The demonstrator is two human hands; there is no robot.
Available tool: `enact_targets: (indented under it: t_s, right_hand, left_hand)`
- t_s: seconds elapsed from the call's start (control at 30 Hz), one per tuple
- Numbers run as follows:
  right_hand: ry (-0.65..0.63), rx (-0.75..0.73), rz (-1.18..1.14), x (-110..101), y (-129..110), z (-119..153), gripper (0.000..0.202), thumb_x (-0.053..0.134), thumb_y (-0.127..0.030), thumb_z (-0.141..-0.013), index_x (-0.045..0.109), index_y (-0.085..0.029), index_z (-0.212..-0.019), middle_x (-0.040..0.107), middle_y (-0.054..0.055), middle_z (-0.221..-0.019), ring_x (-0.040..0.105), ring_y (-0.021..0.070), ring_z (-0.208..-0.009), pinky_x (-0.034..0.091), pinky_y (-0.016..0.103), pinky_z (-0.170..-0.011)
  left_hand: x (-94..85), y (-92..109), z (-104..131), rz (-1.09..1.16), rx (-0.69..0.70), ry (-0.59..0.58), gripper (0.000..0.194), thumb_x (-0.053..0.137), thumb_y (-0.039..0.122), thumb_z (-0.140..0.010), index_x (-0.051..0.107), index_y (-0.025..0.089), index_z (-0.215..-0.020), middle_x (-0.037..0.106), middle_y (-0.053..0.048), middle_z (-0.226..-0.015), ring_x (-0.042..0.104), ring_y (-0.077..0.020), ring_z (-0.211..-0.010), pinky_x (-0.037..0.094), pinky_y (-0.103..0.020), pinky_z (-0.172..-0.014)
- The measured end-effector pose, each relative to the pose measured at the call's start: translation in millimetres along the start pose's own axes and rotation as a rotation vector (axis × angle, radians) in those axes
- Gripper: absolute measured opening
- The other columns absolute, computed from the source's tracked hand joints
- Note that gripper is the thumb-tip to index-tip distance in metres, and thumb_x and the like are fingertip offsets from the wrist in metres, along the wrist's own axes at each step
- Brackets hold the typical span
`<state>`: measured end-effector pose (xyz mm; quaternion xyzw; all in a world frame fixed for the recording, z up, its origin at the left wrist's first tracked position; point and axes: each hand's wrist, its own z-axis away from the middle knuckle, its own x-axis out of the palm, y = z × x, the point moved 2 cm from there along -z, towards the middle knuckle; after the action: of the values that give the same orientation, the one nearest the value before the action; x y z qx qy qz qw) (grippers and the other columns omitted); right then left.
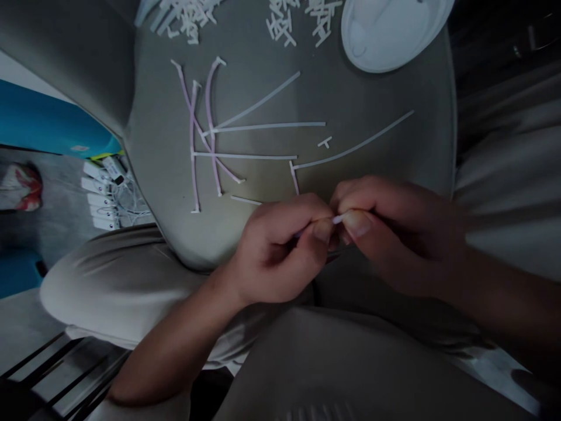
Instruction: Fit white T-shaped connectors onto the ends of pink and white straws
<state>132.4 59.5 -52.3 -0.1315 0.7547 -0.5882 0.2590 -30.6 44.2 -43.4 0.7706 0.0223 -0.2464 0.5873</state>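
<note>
My left hand (289, 248) and my right hand (385, 234) meet near the seat's front edge, each closed in a pinch. Between their fingertips shows a short bit of pale tube (337, 220); its joint is mostly hidden by the fingers. Just beyond them, a long clear tube (350, 152) joins a T-shaped connector with a thin piece running down behind my hands. A loose white T-connector (325, 142) lies above. Left of these rest purple tubes (192, 128) with white end fittings, joined to clear tubes (249, 155). A short thin tube (246, 200) lies beside my left hand.
The grey seat (162, 140) serves as the work surface. At its far side are piles of white connectors (190, 20) and a white bowl (385, 41). White boxes with cables (103, 202) are on the floor at left.
</note>
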Motion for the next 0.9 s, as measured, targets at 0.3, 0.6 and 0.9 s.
enact_targets:
  t_s: [0.3, 0.6, 0.9]
  right_hand:
    - [-0.002, 0.014, -0.004, -1, 0, -1, 0.026, 0.044, -0.017, -0.102, 0.047, -0.022, -0.076, 0.052, -0.005, -0.069, 0.049, 0.008, -0.062, 0.042, 0.026, -0.056]
    - [0.137, 0.066, -0.111, 3, 2, 1, 0.025, 0.045, -0.019, -0.104, 0.05, -0.023, -0.08, 0.045, -0.006, -0.067, 0.055, 0.0086, -0.068, 0.044, 0.027, -0.061]
    - [0.145, 0.061, -0.113, 9, 7, 3, 0.022, 0.045, -0.017, -0.103, 0.049, -0.023, -0.082, 0.046, -0.006, -0.07, 0.057, 0.0089, -0.069, 0.046, 0.027, -0.062]
  left_hand:
    - [1.4, 1, -1, 0.03, 0.012, -0.007, 0.029, 0.048, 0.014, -0.099, 0.052, 0.02, -0.07, 0.059, 0.005, -0.059, 0.053, -0.0048, -0.051, 0.042, -0.018, -0.046]
    - [-2.4, 1, 3, -0.046, 0.012, 0.012, 0.021, 0.049, 0.013, -0.098, 0.059, 0.021, -0.081, 0.067, 0.002, -0.07, 0.063, -0.0084, -0.062, 0.053, -0.021, -0.057]
    - [0.4, 3, 1, -0.086, 0.007, 0.067, 0.02, 0.049, 0.011, -0.094, 0.057, 0.02, -0.078, 0.063, 0.005, -0.062, 0.055, -0.0063, -0.051, 0.047, -0.02, -0.049]
